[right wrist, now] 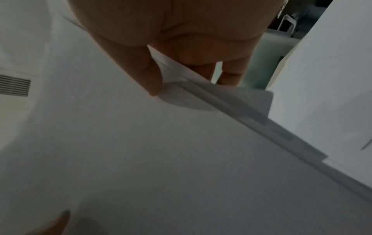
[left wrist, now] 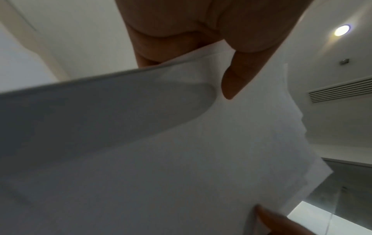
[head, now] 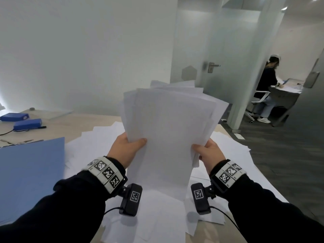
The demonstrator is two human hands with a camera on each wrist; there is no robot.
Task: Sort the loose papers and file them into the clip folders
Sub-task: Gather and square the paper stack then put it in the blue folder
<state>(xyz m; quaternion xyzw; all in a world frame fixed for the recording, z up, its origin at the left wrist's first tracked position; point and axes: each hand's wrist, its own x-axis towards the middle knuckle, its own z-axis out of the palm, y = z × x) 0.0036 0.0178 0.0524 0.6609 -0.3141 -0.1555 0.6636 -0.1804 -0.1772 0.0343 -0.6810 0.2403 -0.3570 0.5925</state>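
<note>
Progress check: honestly this looks like early days. The left hand [head: 126, 148] and right hand [head: 208, 153] are both gripping a raised stack [head: 168, 127] of white sheets by its lower corners, thumbs on the near face, fingers behind. The sheets in it aren't squared up at all; the top edges fan out unevenly, so I'd guess it's being gathered or is about to be tapped level.

Under the hands there's a big mess of loose papers [head: 233, 155] spread over the table [head: 73, 125], overlapping every which way and running to the right edge. So plenty left to collect.

The blue folder [head: 31, 174] lies flat on the left, just beside the paper pile, and I can't see a single sheet on it or clipped in. What looks like its metal clip is at the far edge, but it's too small to be sure. Two blue boxes [head: 27, 124] sit further back on the left, well apart from everything.

My read: nothing filed yet, sorting barely underway, filing all to come.
</note>
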